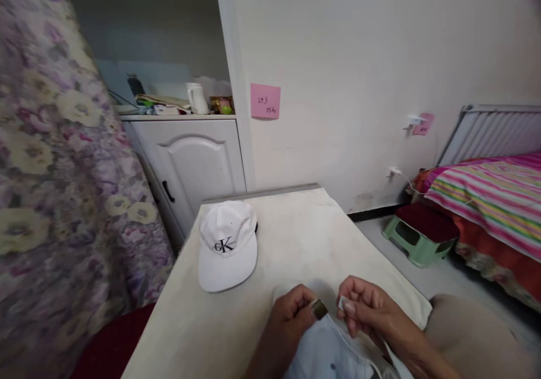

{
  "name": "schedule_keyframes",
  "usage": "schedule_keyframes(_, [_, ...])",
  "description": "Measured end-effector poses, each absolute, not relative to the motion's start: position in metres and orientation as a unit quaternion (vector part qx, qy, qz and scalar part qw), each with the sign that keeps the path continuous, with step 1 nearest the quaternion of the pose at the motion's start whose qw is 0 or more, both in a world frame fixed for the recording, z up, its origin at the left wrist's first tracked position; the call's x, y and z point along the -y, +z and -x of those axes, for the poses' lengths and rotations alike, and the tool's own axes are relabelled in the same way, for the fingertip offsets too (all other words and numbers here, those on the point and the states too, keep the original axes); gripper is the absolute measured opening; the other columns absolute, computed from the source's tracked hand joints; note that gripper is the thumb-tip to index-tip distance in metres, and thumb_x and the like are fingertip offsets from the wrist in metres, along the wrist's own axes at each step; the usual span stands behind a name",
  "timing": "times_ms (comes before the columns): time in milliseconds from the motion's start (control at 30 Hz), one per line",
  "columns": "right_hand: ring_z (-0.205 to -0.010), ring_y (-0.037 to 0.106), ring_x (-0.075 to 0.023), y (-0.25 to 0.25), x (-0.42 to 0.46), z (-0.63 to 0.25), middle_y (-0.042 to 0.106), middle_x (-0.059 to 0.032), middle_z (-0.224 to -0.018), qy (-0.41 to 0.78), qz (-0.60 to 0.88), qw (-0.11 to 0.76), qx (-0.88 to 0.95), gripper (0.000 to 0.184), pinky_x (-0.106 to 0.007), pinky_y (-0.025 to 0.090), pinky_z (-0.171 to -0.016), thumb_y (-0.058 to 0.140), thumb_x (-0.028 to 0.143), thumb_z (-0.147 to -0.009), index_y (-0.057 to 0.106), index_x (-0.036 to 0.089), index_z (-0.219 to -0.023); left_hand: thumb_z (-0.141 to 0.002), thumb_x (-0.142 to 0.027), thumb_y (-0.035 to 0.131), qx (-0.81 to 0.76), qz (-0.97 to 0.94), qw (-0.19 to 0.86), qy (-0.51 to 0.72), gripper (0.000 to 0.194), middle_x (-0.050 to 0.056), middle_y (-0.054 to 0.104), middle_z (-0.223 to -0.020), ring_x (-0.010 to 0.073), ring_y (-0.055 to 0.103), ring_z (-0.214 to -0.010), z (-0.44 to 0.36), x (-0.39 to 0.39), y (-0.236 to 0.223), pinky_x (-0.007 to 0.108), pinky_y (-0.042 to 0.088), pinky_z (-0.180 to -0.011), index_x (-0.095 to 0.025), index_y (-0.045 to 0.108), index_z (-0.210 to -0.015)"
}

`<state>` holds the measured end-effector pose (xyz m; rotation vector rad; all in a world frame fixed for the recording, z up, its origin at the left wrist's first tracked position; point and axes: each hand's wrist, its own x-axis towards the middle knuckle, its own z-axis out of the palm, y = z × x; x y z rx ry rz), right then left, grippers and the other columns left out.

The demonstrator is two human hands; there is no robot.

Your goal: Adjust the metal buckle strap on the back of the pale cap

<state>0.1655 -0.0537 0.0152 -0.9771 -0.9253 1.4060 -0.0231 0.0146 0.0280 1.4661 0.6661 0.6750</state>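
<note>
My left hand [291, 314] is closed in a pinch on a small metal buckle [319, 309] at the back of a pale blue cap [329, 351] that lies at the table's near edge. My right hand [366, 308] is closed too, pinching the white end of the cap's strap [341, 303] right beside the buckle. A white cap with a black logo [227, 245] rests on the cream-covered table [296, 232], farther away and to the left of both hands.
A flowered curtain [54, 187] hangs at the left. A white cabinet [190, 159] behind the table carries a jug and clutter. A pink note [265, 101] is stuck on the wall. A green stool [416, 235] and a striped bed [494, 199] stand at the right.
</note>
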Motion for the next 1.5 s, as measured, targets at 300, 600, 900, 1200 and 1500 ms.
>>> schedule_keyframes(300, [-0.044,0.053,-0.0043,0.045,0.054,-0.118,0.063,0.0021,-0.066,0.627,0.297,0.565,0.448,0.028,-0.016,0.039,-0.047,0.076,0.038,-0.086,0.059,0.016,-0.084,-0.098,-0.026,0.052,-0.15,-0.723,0.527,0.421,0.02,-0.002,0.06,-0.078,0.0147,0.056,-0.076,0.059,-0.014,0.036,0.027,0.041,-0.072,-0.024,0.066,-0.084])
schedule_keyframes(600, [-0.081,0.062,-0.0168,0.062,0.062,-0.109,0.064,-0.0042,-0.087,0.466,0.375,0.558,0.575,0.022,-0.026,0.048,-0.073,0.075,0.04,-0.084,0.067,0.02,-0.078,-0.101,-0.027,0.053,-0.049,-0.691,0.505,0.515,0.015,0.0,0.062,-0.094,0.0139,0.059,-0.087,0.062,-0.017,0.025,0.025,0.048,-0.078,-0.029,0.068,-0.1])
schedule_keyframes(900, [-0.091,0.071,-0.0196,0.06,0.072,-0.108,0.073,-0.0071,-0.098,0.333,0.402,0.529,0.669,0.012,-0.028,0.055,-0.082,0.071,0.034,-0.089,0.072,0.024,-0.082,-0.1,-0.028,0.053,-0.077,-0.72,0.452,0.522,0.014,0.0,0.057,-0.098,0.0136,0.06,-0.086,0.061,-0.008,0.018,0.025,0.049,-0.075,-0.03,0.067,-0.103])
schedule_keyframes(1200, [-0.088,0.072,-0.0179,0.047,0.064,-0.11,0.073,-0.0084,-0.096,0.261,0.365,0.525,0.723,0.01,-0.024,0.057,-0.076,0.064,0.029,-0.095,0.07,0.023,-0.09,-0.092,-0.039,0.065,-0.111,-0.682,0.505,0.517,0.014,-0.001,0.058,-0.089,0.0145,0.06,-0.077,0.059,-0.017,0.009,0.026,0.048,-0.07,-0.026,0.068,-0.088])
schedule_keyframes(1500, [-0.053,0.055,-0.0134,0.059,0.053,-0.117,0.061,0.0012,-0.055,0.481,0.496,0.508,0.514,0.036,-0.024,0.042,-0.054,0.068,0.054,-0.086,0.063,0.019,-0.078,-0.09,-0.036,0.067,-0.201,-0.671,0.551,0.453,0.019,-0.002,0.058,-0.07,0.013,0.053,-0.065,0.063,-0.021,0.016,0.023,0.041,-0.062,-0.021,0.068,-0.078])
